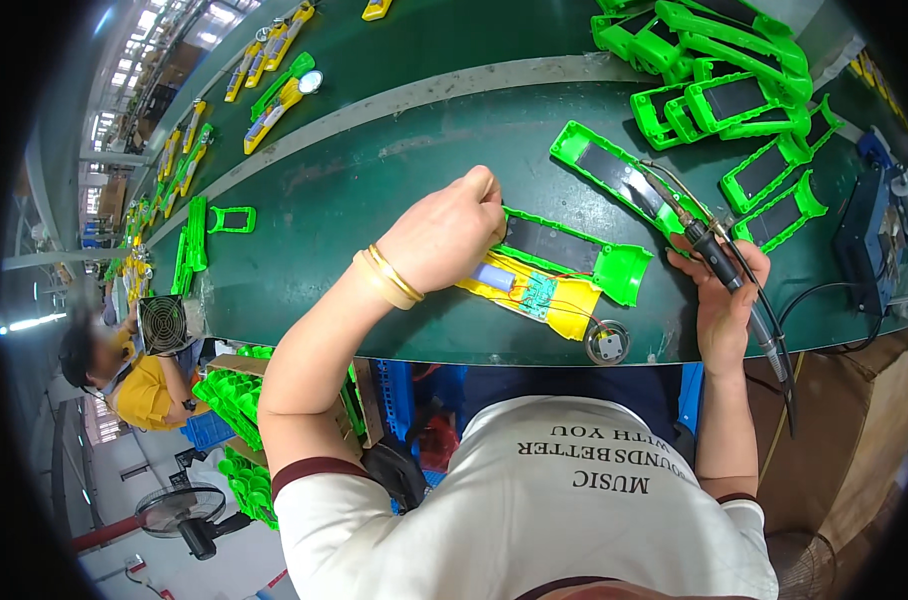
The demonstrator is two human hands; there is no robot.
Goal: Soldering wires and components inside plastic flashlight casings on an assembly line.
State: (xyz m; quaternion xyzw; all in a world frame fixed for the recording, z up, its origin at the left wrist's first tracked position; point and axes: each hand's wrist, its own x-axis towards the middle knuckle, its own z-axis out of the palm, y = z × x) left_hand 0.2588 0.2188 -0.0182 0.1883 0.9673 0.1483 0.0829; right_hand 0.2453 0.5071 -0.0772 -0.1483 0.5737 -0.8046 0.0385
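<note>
My right hand (pixel 726 305) is closed around a soldering iron (pixel 712 252) with a thin metal tube and a cable alongside it. Its tip lies over a green plastic housing (pixel 599 168) with a dark panel. My left hand (pixel 454 232) is pinched shut at the left end of another green housing (pixel 554 245); whatever its fingertips hold is hidden. Just below that housing lies a yellow housing (pixel 574 312) with a blue-purple battery cell (pixel 494 277) and a green circuit board (pixel 536 295). Thin wires join it to a round lamp part (pixel 607 342) at the table's near edge.
Green housings (pixel 729 100) are piled at the far right, beside a blue soldering stand (pixel 864 225). Yellow-and-green lamp units (pixel 274 115) line the left beyond a grey strip. A small black fan (pixel 162 324) stands at the table's left end, near a person in yellow (pixel 144 390).
</note>
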